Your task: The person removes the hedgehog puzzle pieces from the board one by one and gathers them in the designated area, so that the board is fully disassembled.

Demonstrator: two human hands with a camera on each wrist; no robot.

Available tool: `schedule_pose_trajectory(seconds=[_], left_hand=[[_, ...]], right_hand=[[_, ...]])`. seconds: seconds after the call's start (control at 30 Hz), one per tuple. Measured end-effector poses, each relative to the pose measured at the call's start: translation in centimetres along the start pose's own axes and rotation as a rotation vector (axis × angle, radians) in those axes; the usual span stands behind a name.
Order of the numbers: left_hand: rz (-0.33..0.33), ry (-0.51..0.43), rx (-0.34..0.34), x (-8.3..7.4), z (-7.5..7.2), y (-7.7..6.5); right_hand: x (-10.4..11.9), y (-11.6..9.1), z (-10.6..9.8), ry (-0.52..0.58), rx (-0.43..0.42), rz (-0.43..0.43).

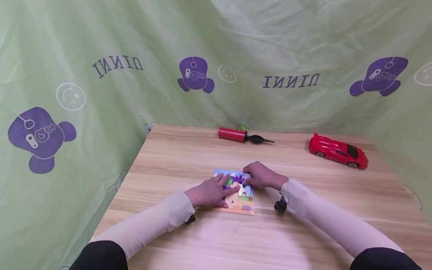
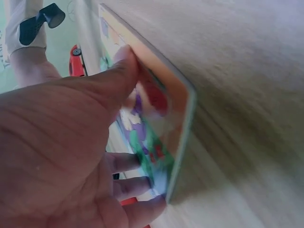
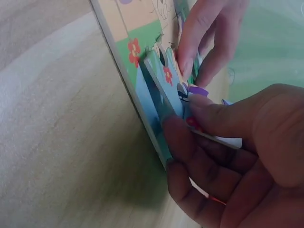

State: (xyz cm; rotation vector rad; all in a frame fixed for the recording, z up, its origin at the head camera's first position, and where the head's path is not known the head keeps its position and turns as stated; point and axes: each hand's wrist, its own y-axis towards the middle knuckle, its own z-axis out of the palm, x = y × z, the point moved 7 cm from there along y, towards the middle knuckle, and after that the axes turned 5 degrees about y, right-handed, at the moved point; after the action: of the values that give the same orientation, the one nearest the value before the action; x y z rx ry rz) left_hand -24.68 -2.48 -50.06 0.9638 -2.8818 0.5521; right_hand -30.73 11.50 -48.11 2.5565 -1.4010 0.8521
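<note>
A colourful picture puzzle board lies on the wooden table in front of me. My left hand rests spread over its left part, thumb near the lower edge and fingers reaching across the picture. With thumb and fingers, my right hand pinches a puzzle piece at the board's upper right. The piece bears a red flower on light blue, and it is tilted up from the board with a gap below one edge. In the right wrist view, the left fingertips are right beside the piece. Part of the picture is hidden under my hands.
A red hand pump with a black nozzle lies near the table's back edge, a small green object behind it. At the back right stands a red toy car. A green printed curtain hangs around the table.
</note>
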Motion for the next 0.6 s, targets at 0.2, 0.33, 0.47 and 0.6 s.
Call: schedule_pose_trajectory(seconds=[0.2, 0.33, 0.47, 0.6], left_hand=[[-0.038, -0.037, 0.075, 0.0, -0.3, 0.2], [-0.057, -0.036, 0.090, 0.1, -0.4, 0.2], [-0.071, -0.046, 0.100, 0.0, -0.5, 0.2], [-0.081, -0.075, 0.125, -0.1, -0.4, 0.2]], right_hand=[[0.9, -0.8, 0.4, -0.065, -0.089, -0.076], [1.1, -1.2, 0.9, -0.089, -0.152, -0.113], [0.7, -1.3, 1.0, -0.059, -0.187, -0.107], [-0.2, -1.0, 1.1, 0.002, -0.193, -0.077]])
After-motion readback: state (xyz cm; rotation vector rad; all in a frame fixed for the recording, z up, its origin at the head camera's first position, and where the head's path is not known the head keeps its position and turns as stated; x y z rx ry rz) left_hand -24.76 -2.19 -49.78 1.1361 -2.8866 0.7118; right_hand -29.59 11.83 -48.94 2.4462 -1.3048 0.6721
